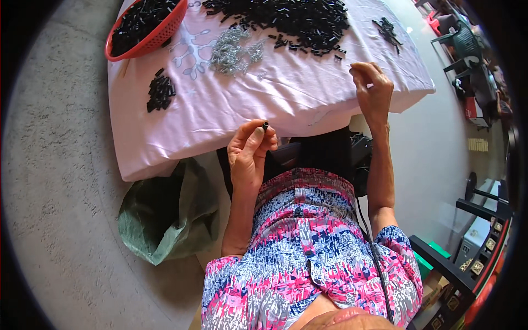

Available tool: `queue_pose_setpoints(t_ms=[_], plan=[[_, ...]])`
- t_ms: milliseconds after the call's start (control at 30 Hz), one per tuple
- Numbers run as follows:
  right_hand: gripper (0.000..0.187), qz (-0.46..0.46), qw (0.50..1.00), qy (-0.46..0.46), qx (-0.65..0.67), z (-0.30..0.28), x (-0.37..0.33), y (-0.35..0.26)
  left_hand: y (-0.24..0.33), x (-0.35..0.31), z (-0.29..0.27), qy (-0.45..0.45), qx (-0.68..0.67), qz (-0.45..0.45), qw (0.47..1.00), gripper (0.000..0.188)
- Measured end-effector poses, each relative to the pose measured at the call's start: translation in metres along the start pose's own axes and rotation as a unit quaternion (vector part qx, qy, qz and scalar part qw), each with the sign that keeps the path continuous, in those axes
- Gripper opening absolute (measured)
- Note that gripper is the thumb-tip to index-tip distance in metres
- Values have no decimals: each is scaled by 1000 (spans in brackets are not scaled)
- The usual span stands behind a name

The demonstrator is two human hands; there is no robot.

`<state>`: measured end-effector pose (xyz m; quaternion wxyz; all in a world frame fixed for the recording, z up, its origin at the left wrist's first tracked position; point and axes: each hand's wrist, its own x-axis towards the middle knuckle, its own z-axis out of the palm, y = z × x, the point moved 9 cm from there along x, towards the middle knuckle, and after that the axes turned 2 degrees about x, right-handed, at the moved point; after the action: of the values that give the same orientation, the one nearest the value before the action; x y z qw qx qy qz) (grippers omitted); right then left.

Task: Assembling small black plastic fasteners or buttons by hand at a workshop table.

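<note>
Just off the table's near edge, my left hand (251,148) pinches a small black tube (265,126), its open end facing up. My right hand (375,88) is raised over the table's right part with thumb and fingertips pressed together; anything between them is too small to make out. Beyond it spreads a large pile of short black tubes (297,22). A heap of small clear or silvery pieces (234,52) lies left of that pile. At the left of the cloth is a little group of black tubes (160,92); another small black cluster (388,33) sits at the far right.
A red plastic basket (159,34) full of black pieces stands at the table's far left corner. The table wears a pink cloth (203,118). On the floor below its left side is an open green sack (159,220). Dark chairs (465,41) stand farther right.
</note>
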<state>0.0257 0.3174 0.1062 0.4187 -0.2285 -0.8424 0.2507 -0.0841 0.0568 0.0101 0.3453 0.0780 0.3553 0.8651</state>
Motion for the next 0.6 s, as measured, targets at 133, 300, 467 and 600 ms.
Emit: queue_pose_setpoints(t_ms=[133, 300, 467, 600], plan=[[12, 22, 1000, -3, 16, 4, 13, 19, -1, -1, -4, -15, 7, -5, 1000, 19], [15, 9, 992, -62, -109, 28, 19, 17, -2, -5, -3, -19, 19, -9, 1000, 19], [14, -22, 999, -28, -35, 29, 11, 7, 2, -10, 5, -35, 36, -1, 999, 19], [9, 25, 978, -71, 195, 24, -25, -32, 3, -5, 13, -28, 24, 4, 999, 19]])
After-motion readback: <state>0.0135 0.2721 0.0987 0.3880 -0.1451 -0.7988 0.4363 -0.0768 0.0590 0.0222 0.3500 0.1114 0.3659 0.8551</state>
